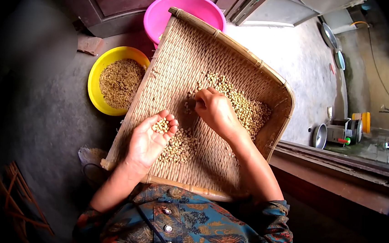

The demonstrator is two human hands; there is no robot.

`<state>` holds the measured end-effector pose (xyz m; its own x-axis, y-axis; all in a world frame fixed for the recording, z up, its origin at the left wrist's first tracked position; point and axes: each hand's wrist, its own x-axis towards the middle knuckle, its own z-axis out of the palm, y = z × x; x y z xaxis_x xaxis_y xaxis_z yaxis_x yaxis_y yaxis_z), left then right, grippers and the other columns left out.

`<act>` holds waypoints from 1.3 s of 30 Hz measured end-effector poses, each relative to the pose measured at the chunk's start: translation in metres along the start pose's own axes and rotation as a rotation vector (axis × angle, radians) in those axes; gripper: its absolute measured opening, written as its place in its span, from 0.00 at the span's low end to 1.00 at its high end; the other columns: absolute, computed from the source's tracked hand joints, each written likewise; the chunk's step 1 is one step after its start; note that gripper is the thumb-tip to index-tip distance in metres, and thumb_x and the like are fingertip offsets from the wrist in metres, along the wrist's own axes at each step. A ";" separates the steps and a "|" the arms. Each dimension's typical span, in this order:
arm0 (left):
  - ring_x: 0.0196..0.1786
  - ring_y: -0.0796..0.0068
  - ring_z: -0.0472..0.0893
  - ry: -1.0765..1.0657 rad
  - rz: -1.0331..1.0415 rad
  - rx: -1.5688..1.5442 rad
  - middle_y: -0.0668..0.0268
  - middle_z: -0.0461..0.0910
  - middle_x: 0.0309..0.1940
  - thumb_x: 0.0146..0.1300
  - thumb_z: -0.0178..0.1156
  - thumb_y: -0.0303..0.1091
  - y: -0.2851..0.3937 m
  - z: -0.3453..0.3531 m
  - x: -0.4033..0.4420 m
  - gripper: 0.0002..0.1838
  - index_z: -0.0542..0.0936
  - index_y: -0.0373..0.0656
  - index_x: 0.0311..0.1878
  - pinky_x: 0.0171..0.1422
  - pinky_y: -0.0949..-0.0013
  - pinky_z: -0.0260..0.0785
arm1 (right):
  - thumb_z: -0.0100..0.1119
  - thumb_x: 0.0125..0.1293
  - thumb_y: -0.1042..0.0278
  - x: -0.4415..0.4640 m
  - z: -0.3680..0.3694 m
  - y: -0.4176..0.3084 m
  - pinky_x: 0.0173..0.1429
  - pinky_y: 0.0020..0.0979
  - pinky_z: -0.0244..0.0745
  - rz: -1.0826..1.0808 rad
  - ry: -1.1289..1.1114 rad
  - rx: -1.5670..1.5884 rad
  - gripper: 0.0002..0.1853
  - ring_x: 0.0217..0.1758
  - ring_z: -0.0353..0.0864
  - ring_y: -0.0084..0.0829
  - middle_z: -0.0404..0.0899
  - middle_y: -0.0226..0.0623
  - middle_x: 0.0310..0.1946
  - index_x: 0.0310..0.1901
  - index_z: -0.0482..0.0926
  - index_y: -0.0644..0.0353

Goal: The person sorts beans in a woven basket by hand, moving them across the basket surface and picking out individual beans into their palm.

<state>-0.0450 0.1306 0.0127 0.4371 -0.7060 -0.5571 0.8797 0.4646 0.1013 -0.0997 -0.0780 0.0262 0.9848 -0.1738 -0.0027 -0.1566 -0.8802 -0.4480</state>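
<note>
A woven bamboo winnowing basket (181,56) with a thick wooden rim lies in front of my body. Cupped palm up over its left part, my left hand (144,147) holds a small heap of pale beans (161,126), its fingers curled around them. My right hand (218,115) is over the middle of the basket, fingers pinched together and pointing down; what sits between the fingertips is hidden. One larger bean pile (252,114) spreads beyond and to the right of that hand. A smaller bean pile (178,148) lies beside my left hand.
Left of the basket stands a yellow basin (93,86) with brownish grains in it. A pink basin (185,1) is partly behind the basket's far corner. A wooden sill (336,178) runs at right, with metal bowls (320,136) beyond it. Thin sticks (19,199) lie at lower left.
</note>
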 end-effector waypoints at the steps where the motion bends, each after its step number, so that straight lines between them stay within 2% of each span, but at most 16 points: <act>1: 0.50 0.62 0.75 0.004 -0.001 0.003 0.55 0.75 0.45 0.69 0.51 0.29 -0.001 -0.001 0.001 0.13 0.72 0.32 0.52 0.58 0.62 0.71 | 0.58 0.57 0.79 0.000 -0.001 -0.001 0.34 0.36 0.79 -0.040 0.045 0.009 0.03 0.28 0.80 0.38 0.78 0.43 0.30 0.34 0.77 0.66; 2: 0.50 0.62 0.75 0.005 -0.002 0.009 0.55 0.75 0.45 0.69 0.51 0.29 -0.001 -0.001 0.002 0.13 0.72 0.32 0.52 0.58 0.62 0.71 | 0.58 0.57 0.78 0.000 -0.002 -0.003 0.34 0.36 0.80 -0.080 0.093 0.018 0.04 0.28 0.81 0.38 0.78 0.42 0.31 0.34 0.78 0.66; 6: 0.50 0.62 0.75 0.010 0.001 0.020 0.54 0.75 0.45 0.69 0.51 0.29 -0.001 -0.001 0.003 0.13 0.73 0.32 0.52 0.58 0.62 0.71 | 0.57 0.59 0.77 0.012 0.010 -0.006 0.37 0.36 0.80 -0.097 -0.123 -0.116 0.04 0.31 0.82 0.38 0.78 0.42 0.29 0.35 0.78 0.65; 9: 0.50 0.61 0.75 0.020 0.006 0.000 0.55 0.75 0.45 0.69 0.51 0.30 0.000 -0.003 0.002 0.13 0.73 0.32 0.51 0.58 0.61 0.71 | 0.54 0.57 0.76 0.016 0.009 -0.013 0.33 0.34 0.80 -0.249 -0.142 -0.355 0.05 0.29 0.82 0.37 0.77 0.42 0.28 0.35 0.75 0.65; 14: 0.51 0.61 0.75 0.007 0.013 0.025 0.55 0.76 0.46 0.69 0.51 0.30 0.001 -0.005 0.002 0.13 0.73 0.33 0.51 0.58 0.61 0.71 | 0.52 0.57 0.77 0.020 0.001 -0.030 0.32 0.34 0.79 -0.271 -0.181 -0.458 0.05 0.29 0.82 0.38 0.77 0.44 0.29 0.36 0.74 0.66; 17: 0.51 0.60 0.75 -0.001 0.014 0.042 0.54 0.76 0.46 0.69 0.51 0.29 0.002 -0.008 0.002 0.13 0.73 0.33 0.52 0.59 0.60 0.71 | 0.54 0.55 0.77 0.022 0.008 -0.014 0.33 0.34 0.79 -0.157 -0.103 -0.326 0.03 0.29 0.82 0.39 0.78 0.43 0.27 0.33 0.74 0.66; 20: 0.52 0.59 0.75 -0.006 0.016 0.062 0.53 0.75 0.47 0.70 0.50 0.30 -0.001 -0.002 0.001 0.13 0.73 0.32 0.52 0.60 0.58 0.71 | 0.62 0.53 0.75 0.021 -0.026 -0.021 0.38 0.32 0.79 0.115 -0.252 0.195 0.06 0.30 0.82 0.33 0.81 0.42 0.27 0.32 0.77 0.65; 22: 0.53 0.58 0.75 -0.017 0.002 0.024 0.53 0.75 0.47 0.70 0.48 0.31 -0.002 0.002 0.001 0.13 0.73 0.32 0.51 0.62 0.57 0.70 | 0.64 0.59 0.73 0.010 -0.042 -0.033 0.41 0.30 0.79 0.004 -0.210 0.517 0.10 0.34 0.84 0.30 0.83 0.41 0.31 0.41 0.79 0.66; 24: 0.54 0.57 0.75 -0.046 -0.028 -0.059 0.53 0.75 0.47 0.71 0.47 0.32 0.000 0.004 0.003 0.13 0.73 0.32 0.51 0.63 0.56 0.70 | 0.63 0.60 0.75 0.005 -0.053 -0.038 0.41 0.31 0.80 0.018 -0.203 0.573 0.09 0.35 0.85 0.30 0.84 0.41 0.32 0.42 0.80 0.66; 27: 0.54 0.57 0.75 -0.104 -0.038 -0.117 0.53 0.75 0.47 0.72 0.46 0.33 0.005 -0.004 0.003 0.13 0.73 0.32 0.50 0.62 0.56 0.70 | 0.61 0.60 0.77 -0.003 -0.039 -0.022 0.40 0.32 0.81 0.102 -0.045 0.198 0.05 0.34 0.85 0.33 0.84 0.42 0.32 0.37 0.81 0.66; 31: 0.52 0.59 0.75 -0.093 -0.039 -0.114 0.54 0.74 0.46 0.72 0.47 0.33 0.006 -0.007 0.003 0.12 0.73 0.33 0.48 0.60 0.57 0.72 | 0.57 0.62 0.79 -0.021 0.000 -0.008 0.31 0.31 0.81 0.156 -0.118 -0.058 0.03 0.28 0.83 0.31 0.81 0.45 0.28 0.32 0.80 0.65; 34: 0.51 0.60 0.75 -0.065 -0.036 -0.103 0.55 0.74 0.45 0.72 0.47 0.32 0.005 -0.006 0.003 0.11 0.73 0.34 0.46 0.58 0.58 0.72 | 0.52 0.62 0.80 -0.033 0.016 -0.024 0.22 0.25 0.76 0.063 -0.126 -0.351 0.09 0.22 0.77 0.26 0.77 0.38 0.29 0.43 0.78 0.64; 35: 0.50 0.60 0.75 -0.053 -0.035 -0.101 0.55 0.74 0.45 0.72 0.47 0.32 0.005 -0.005 0.003 0.10 0.72 0.34 0.46 0.58 0.58 0.72 | 0.50 0.60 0.80 -0.034 0.017 -0.032 0.24 0.28 0.77 0.014 -0.199 -0.446 0.15 0.22 0.76 0.29 0.75 0.37 0.32 0.49 0.75 0.65; 36: 0.50 0.60 0.75 -0.046 -0.025 -0.110 0.55 0.74 0.45 0.72 0.47 0.32 0.005 -0.004 0.003 0.10 0.72 0.34 0.46 0.58 0.58 0.72 | 0.50 0.58 0.80 -0.038 0.024 -0.037 0.31 0.31 0.80 -0.042 -0.063 -0.111 0.17 0.27 0.79 0.34 0.76 0.40 0.35 0.50 0.75 0.65; 38: 0.50 0.61 0.75 -0.030 -0.006 -0.131 0.55 0.74 0.45 0.72 0.47 0.32 0.006 -0.003 0.002 0.10 0.72 0.34 0.47 0.57 0.58 0.72 | 0.51 0.60 0.82 -0.047 0.025 -0.042 0.35 0.31 0.80 -0.185 -0.029 0.045 0.16 0.35 0.77 0.33 0.75 0.48 0.36 0.51 0.74 0.69; 39: 0.50 0.61 0.75 -0.030 0.004 -0.131 0.55 0.74 0.45 0.72 0.47 0.32 0.006 -0.001 0.001 0.10 0.73 0.34 0.47 0.57 0.58 0.72 | 0.53 0.58 0.81 -0.044 0.016 -0.046 0.43 0.35 0.80 -0.101 -0.134 0.086 0.18 0.42 0.77 0.36 0.74 0.47 0.38 0.52 0.73 0.69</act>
<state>-0.0394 0.1336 0.0119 0.4480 -0.7189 -0.5315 0.8467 0.5321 -0.0061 -0.1349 -0.0230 0.0331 0.9973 -0.0209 -0.0698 -0.0547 -0.8482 -0.5269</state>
